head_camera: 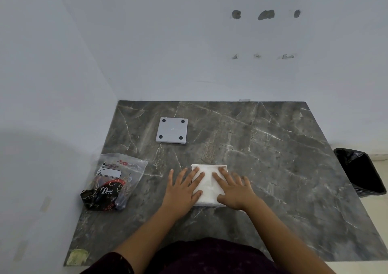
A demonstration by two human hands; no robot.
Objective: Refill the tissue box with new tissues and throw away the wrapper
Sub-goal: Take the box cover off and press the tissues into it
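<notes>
Grey marble desk carries all. Black lined bin waits right for crumpled plastic wrapper. White square tissue box, base plate off: left hand, right hand, fingers splayed flat, seating tissues.

bare table right of both hands – wrapper crowds the left.
</notes>
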